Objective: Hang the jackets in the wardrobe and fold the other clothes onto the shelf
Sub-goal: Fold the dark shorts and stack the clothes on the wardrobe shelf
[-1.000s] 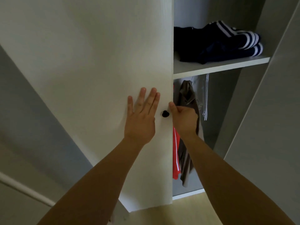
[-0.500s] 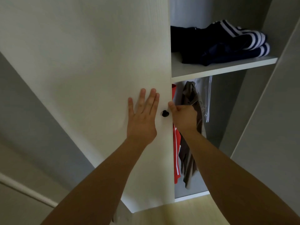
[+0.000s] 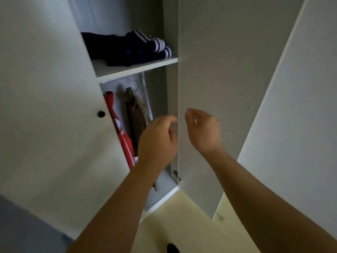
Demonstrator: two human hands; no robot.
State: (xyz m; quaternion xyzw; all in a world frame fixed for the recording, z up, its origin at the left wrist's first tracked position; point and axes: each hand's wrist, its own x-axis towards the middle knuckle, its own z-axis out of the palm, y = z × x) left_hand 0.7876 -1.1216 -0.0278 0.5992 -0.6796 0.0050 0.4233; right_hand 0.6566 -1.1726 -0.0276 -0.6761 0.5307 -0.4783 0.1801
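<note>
Wardrobe (image 3: 170, 88): one, pale, standing open, with two doors in view.
Left door (image 3: 54, 106): carries one round black knob (image 3: 100, 114).
Right door (image 3: 215, 70): swung out, with one metal hinge (image 3: 176, 175) showing near its foot.
Shelf (image 3: 135, 68): one white board across the upper part of the wardrobe.
Folded clothes (image 3: 127, 50): one dark navy pile with white stripes, lying on the shelf; how many pieces it holds cannot be told.
Jackets: two, hanging side by side under the shelf. The red jacket (image 3: 121, 132) with white stripes is on the left, and the brown jacket (image 3: 137, 115) is just to its right.
Left hand (image 3: 157, 141): raised in front of the opening, just beside the right door's edge. The grip is loosely curled and holds nothing.
Right hand (image 3: 203, 130): raised in front of the right door. Its grip is loosely curled, thumb near the fingertips, with nothing in it. Whether it touches the door cannot be told.
Floor (image 3: 182, 225): pale yellow, below the wardrobe.
</note>
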